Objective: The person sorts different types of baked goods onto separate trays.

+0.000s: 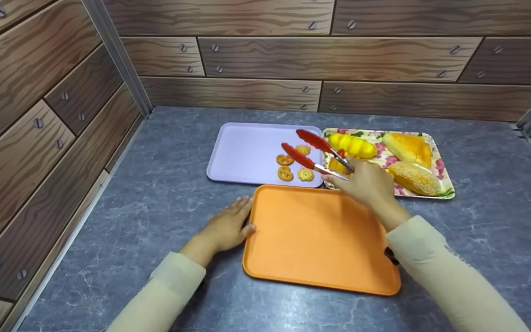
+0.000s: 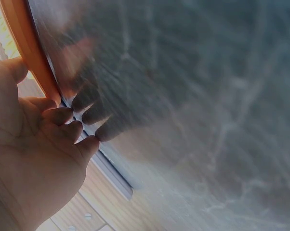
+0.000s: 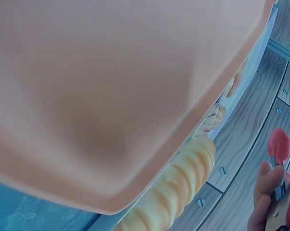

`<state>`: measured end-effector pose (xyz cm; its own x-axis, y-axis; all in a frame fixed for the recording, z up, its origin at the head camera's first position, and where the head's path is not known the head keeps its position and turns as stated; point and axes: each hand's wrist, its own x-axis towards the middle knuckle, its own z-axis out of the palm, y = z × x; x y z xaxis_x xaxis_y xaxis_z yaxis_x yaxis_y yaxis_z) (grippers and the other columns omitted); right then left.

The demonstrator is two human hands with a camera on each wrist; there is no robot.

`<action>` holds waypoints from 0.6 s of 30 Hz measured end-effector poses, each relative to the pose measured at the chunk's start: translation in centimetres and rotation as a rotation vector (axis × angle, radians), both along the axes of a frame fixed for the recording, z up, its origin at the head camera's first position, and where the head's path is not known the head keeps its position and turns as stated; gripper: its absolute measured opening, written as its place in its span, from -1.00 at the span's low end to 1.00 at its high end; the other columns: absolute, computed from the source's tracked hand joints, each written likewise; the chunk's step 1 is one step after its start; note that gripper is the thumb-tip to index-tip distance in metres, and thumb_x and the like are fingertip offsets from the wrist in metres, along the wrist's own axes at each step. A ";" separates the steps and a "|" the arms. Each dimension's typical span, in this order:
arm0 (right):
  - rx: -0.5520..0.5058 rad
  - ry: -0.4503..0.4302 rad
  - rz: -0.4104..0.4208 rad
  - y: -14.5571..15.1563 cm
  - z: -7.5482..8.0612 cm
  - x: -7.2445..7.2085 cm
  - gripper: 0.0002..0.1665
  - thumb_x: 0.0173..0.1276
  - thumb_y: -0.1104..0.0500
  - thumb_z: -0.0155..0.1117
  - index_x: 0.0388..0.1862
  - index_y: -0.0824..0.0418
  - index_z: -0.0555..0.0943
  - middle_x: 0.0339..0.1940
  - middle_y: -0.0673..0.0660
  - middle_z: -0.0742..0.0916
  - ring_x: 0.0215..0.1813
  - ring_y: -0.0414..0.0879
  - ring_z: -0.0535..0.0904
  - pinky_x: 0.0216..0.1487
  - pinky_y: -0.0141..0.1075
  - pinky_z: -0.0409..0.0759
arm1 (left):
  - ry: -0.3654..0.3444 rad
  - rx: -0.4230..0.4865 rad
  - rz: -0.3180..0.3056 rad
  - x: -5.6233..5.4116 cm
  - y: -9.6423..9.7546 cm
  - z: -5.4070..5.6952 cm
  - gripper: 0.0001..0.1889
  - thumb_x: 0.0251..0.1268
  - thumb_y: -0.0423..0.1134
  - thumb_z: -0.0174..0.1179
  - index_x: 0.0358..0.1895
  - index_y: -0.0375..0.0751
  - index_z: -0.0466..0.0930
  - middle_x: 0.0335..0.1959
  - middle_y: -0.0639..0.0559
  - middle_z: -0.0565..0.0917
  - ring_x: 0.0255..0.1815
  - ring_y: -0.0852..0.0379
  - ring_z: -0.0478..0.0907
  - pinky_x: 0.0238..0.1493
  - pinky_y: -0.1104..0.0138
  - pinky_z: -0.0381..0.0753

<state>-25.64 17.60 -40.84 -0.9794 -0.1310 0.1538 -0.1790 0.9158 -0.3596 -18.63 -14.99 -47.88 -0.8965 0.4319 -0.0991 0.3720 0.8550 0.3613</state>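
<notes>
My right hand point(image 1: 369, 182) grips a pair of metal tongs point(image 1: 310, 138) with red tips, spread apart. The tips hang over the right part of the lilac tray point(image 1: 242, 152), near several small cookies, among them a pretzel-shaped one point(image 1: 285, 173) and a flower-shaped one point(image 1: 305, 174); nothing shows between them. In the right wrist view, the tongs point(image 3: 279, 144) appear at the lower right edge. My left hand point(image 1: 226, 226) lies on the table, fingers extended, its thumb at the left rim of the orange tray point(image 1: 321, 240). In the left wrist view, the left hand point(image 2: 44, 139) is seen from its palm side.
A flowered tray point(image 1: 440, 170) at the right holds a yellow ridged bread point(image 1: 353, 145), a golden bread slice point(image 1: 408, 146), a sesame-topped bread point(image 1: 414, 178) and an orange piece partly behind the tongs. Wood-patterned panels point(image 1: 265, 55) enclose the grey table point(image 1: 155, 175) behind and at the sides.
</notes>
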 end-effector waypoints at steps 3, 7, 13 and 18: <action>-0.023 0.026 -0.029 0.4 -0.2 0.1 0.14 -0.04 -0.62 0.12 0.12 0.33 0.56 -0.37 0.24 0.67 -0.42 0.12 0.51 -0.53 -0.11 0.36 | 0.001 0.001 0.000 0.0 0.0 -0.1 -0.30 0.46 0.04 -0.07 0.50 -0.25 -0.01 0.49 -0.17 0.08 0.48 -0.12 -0.05 0.40 0.01 0.03; -0.033 0.055 -0.068 0.9 -0.6 0.3 0.20 -0.05 -0.64 0.11 0.16 0.37 0.48 -0.33 0.29 0.64 -0.38 0.15 0.53 -0.53 -0.06 0.39 | -0.001 -0.006 0.001 -0.1 0.0 -0.1 -0.30 0.46 0.05 -0.07 0.50 -0.24 -0.01 0.49 -0.16 0.08 0.49 -0.11 -0.05 0.40 0.01 0.03; -0.058 0.080 -0.125 1.8 -1.2 0.7 0.26 -0.08 -0.66 0.09 0.22 0.37 0.40 -0.19 0.38 0.63 -0.31 0.23 0.56 -0.48 0.03 0.47 | 0.001 -0.009 -0.001 0.0 0.0 0.0 -0.30 0.46 0.05 -0.07 0.50 -0.24 -0.01 0.49 -0.15 0.08 0.49 -0.10 -0.05 0.41 0.02 0.03; -0.086 0.061 -0.175 2.6 -1.4 1.3 0.39 -0.09 -0.65 0.11 0.40 0.39 0.25 0.08 0.46 0.56 -0.13 0.34 0.56 -0.34 0.13 0.51 | -0.001 -0.008 -0.003 0.1 0.0 0.0 -0.30 0.47 0.05 -0.07 0.50 -0.24 -0.01 0.49 -0.15 0.08 0.49 -0.11 -0.05 0.40 0.00 0.03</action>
<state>-24.31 20.16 -42.27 -0.9746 0.0569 0.2165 -0.0432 0.9011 -0.4314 -18.56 -14.99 -47.88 -0.8950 0.4338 -0.1037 0.3742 0.8568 0.3548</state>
